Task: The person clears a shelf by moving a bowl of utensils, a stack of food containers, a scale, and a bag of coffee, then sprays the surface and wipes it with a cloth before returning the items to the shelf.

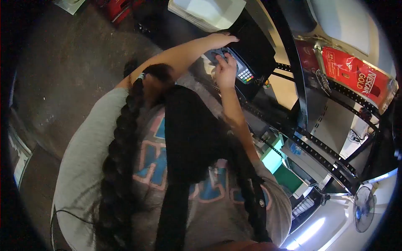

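A card payment terminal with a keypad and small screen lies tilted against dark things ahead of me. My right hand is over its upper end, with the fingers apart and the fingertips at or just above the casing. Its palm hides part of the terminal. My left hand reaches across from the left, just beyond the terminal, its fingers stretched out along the edge of a black object. Shadow hides what lies under the left fingers.
White stacked sheets or trays stand beyond my left hand. On the right are black perforated metal shelf rails and a red Nescafé Gold packet. A fan is at the lower right. Dark floor spreads on the left.
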Demonstrator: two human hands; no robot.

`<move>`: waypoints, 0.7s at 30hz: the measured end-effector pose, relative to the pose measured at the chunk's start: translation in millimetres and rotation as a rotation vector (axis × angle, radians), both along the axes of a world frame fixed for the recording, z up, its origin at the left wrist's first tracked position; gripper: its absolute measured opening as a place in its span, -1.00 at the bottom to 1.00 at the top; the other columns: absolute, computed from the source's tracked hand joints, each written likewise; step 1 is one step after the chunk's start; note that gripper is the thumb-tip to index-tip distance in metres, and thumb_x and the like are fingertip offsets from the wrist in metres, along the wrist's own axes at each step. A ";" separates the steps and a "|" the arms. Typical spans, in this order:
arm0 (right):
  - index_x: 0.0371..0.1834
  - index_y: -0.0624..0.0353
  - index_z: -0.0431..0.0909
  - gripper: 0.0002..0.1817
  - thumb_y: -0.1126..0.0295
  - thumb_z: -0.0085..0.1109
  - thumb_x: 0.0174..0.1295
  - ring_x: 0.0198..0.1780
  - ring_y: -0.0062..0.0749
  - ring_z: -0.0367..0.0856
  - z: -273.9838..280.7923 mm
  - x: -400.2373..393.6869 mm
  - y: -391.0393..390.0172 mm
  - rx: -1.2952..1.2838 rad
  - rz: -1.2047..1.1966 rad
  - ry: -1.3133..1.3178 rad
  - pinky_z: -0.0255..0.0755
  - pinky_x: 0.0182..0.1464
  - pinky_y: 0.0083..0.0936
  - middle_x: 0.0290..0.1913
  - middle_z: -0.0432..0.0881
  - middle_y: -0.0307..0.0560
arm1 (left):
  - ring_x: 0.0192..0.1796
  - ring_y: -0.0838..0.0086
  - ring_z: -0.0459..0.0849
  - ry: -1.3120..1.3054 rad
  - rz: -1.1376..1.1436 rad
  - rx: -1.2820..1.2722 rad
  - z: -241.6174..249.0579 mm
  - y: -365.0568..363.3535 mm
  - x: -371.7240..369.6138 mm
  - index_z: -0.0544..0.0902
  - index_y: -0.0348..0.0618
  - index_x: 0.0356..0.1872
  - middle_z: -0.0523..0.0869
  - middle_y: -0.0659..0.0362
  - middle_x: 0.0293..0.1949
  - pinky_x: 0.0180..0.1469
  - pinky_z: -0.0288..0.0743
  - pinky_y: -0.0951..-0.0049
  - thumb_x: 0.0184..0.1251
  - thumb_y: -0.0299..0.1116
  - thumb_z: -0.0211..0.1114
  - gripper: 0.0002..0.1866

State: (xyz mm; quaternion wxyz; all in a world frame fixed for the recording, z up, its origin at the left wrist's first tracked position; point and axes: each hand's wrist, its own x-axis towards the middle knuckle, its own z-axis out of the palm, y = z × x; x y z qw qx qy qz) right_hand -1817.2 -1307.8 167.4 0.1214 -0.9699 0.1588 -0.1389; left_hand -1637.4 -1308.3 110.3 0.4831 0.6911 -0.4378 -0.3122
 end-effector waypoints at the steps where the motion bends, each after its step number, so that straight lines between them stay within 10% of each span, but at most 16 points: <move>1: 0.03 0.06 0.71 -0.54 0.66 0.18 0.03 0.18 0.15 0.51 -0.4 -6.4 -0.7 0.022 -0.013 -0.037 0.41 0.23 -0.13 0.08 0.57 0.20 | 0.24 0.02 0.64 0.308 0.072 0.283 24.3 7.6 -2.1 0.48 -0.44 0.31 0.64 -0.19 0.21 0.25 0.49 0.22 -0.06 0.62 0.19 0.22; 4: 0.03 0.07 0.72 -0.54 0.65 0.20 0.02 0.12 0.12 0.56 -0.8 -37.3 -0.8 0.161 -0.136 -0.134 0.44 0.20 -0.16 0.05 0.58 0.19 | 0.47 -0.01 0.39 0.083 -0.097 0.468 50.4 9.0 -2.1 0.37 -0.36 0.43 0.30 -0.22 0.49 0.45 0.30 0.25 -0.16 0.72 0.16 0.35; 21: 0.13 0.16 0.66 -0.51 0.62 0.20 0.04 0.06 0.16 0.55 -6.7 -26.2 3.8 0.202 -0.312 -0.175 0.45 0.15 -0.15 0.05 0.53 0.23 | 0.30 0.03 0.60 0.131 -0.100 0.555 80.9 -14.0 -12.0 0.61 -0.37 0.19 0.64 -0.21 0.20 0.30 0.47 0.18 -0.02 0.44 0.38 0.01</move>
